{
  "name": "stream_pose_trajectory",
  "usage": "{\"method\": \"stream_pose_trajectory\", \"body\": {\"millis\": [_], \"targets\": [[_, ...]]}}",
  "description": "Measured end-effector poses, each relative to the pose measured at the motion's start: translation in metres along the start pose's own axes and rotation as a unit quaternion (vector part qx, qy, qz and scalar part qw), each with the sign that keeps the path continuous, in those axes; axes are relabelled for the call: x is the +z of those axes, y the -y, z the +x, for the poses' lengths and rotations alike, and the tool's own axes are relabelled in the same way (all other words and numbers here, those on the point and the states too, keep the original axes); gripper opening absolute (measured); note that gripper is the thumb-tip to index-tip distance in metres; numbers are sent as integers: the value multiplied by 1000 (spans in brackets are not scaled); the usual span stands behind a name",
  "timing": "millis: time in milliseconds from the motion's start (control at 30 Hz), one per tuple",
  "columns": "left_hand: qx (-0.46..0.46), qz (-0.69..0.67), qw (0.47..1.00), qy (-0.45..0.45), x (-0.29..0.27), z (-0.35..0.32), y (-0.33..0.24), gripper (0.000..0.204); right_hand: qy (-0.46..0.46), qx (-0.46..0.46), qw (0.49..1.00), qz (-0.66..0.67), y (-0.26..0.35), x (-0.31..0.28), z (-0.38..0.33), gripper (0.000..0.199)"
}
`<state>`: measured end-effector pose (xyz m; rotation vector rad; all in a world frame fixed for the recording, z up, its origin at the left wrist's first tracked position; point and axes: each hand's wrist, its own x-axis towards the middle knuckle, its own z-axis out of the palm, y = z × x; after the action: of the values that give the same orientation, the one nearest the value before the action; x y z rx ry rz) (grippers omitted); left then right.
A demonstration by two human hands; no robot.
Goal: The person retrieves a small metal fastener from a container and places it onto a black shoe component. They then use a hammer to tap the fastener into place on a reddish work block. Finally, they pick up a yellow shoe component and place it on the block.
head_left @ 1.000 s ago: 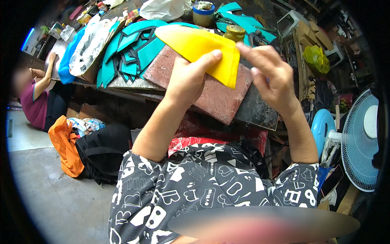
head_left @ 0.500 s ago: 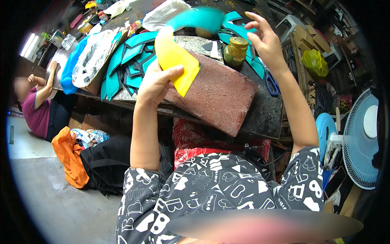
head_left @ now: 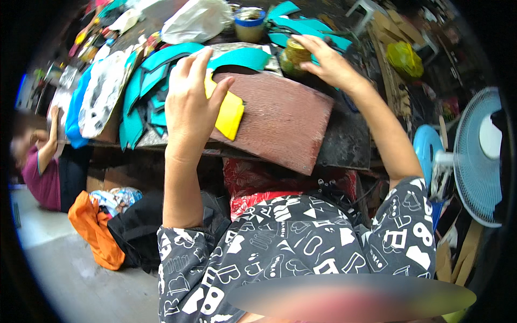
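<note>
On the reddish-brown board [head_left: 285, 118] lies a flat yellow curved piece [head_left: 230, 116], joined to or overlapping a teal curved piece [head_left: 242, 58] at its far end; which of the two I cannot tell. My left hand [head_left: 191, 102] is raised at the yellow piece's left edge, fingers spread, not gripping it, and it hides part of it. By the board's far right corner stands a jar [head_left: 295, 58] with a yellowish lid. My right hand [head_left: 331, 64] is at the jar's right side, fingers stretched and thumb apart; whether it touches the jar I cannot tell.
Teal cut pieces are heaped at left [head_left: 145, 81] and at the far right [head_left: 307, 27]. A blue-rimmed tub [head_left: 250, 24] and a white plastic bag [head_left: 196, 20] stand behind. A fan [head_left: 476, 156] is at right. A person in purple [head_left: 43, 175] is at far left.
My left hand has let go of the yellow piece, now down on the board with the teal piece. My right hand has come lower and left, to the jar.
</note>
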<state>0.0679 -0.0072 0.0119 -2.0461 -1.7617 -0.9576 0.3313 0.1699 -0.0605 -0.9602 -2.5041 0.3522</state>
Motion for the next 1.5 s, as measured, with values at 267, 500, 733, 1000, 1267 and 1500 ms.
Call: {"method": "stream_pose_trajectory", "body": {"millis": [267,500,733,1000,1267,1500], "targets": [[158,-12,977,140,101,63,-20,77,-257,-126,958,-35,-28,53,6,47],[179,19,938,297,185,99,16,97,-214,43,941,260,-34,74,28,42],[168,127,943,256,183,82,9,96,-253,37,932,256,-31,79,23,33],[172,158,939,252,186,79,10,99,-90,87,961,247,-30,52,20,50],[155,207,931,258,190,92,9,107,175,85,981,11,-21,-19,-26,47],[154,207,930,262,195,97,18,110,90,65,979,170,37,-144,-217,55]]}}
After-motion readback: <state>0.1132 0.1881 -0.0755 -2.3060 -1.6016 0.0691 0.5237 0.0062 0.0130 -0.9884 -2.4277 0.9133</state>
